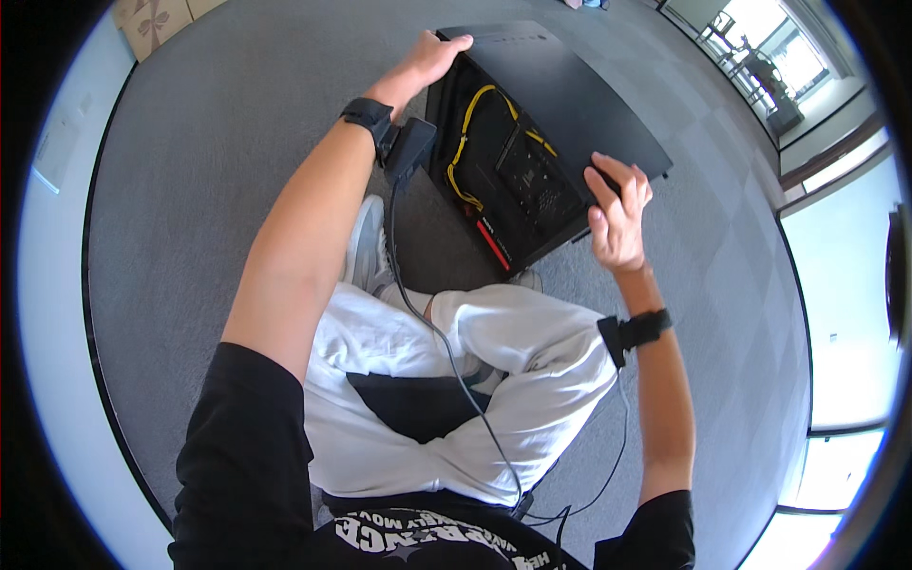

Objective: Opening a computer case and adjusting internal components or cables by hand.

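A black computer case [513, 185] stands on the grey carpet in front of my crossed legs, its open side toward me with yellow cables [467, 123] and a red strip inside. A flat black side panel [570, 95] lies tilted over the case's top. My left hand [429, 59] grips the panel's far left corner. My right hand [617, 214] holds the panel's near edge, fingers curled over it. Both wrists wear black straps with small black boxes and cables.
Grey carpet [209, 142] surrounds me. Cardboard boxes [152, 21] stand at the far left by the white wall. Chairs and a table [760, 66] sit by windows at the far right. A grey shoe [366, 242] rests beside the case.
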Demonstrator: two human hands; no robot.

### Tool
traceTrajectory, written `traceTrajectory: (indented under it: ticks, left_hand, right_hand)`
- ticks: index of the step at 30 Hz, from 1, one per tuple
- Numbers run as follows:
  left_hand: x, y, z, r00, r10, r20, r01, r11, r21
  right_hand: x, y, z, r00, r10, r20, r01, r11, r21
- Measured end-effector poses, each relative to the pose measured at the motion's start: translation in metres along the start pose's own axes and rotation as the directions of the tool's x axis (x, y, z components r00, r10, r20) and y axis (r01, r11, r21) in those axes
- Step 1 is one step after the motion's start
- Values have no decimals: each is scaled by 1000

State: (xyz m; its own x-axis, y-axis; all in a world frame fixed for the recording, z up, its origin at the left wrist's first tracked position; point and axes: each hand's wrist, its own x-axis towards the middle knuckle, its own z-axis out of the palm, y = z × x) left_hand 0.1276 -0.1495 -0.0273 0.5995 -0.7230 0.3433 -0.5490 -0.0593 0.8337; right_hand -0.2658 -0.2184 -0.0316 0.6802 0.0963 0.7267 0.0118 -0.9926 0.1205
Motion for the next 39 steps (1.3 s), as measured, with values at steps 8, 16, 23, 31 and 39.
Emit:
traceTrajectory:
  ticks: [8,16,23,31,39]
  left_hand:
    - [-55,48,3,987,-162,1,162,987,15]
    - [-118,57,41,872,-211,-442,224,974,-23]
    - [-188,97,13,975,-62,-213,63,998,-2]
    - [-155,143,27,785,615,71,-518,590,619]
    - [-121,128,75,719,537,440,-662,336,670]
  right_hand:
    - [-17,57,-36,984,19,176,-26,999,42]
    - [-35,107,-65,952,161,262,-146,986,-77]
    - [-53,107,-75,897,354,264,-322,934,-158]
    - [-13,3,-51,765,611,-201,-627,779,-15]
    - [-17,-21,-23,410,738,-536,-737,614,282]
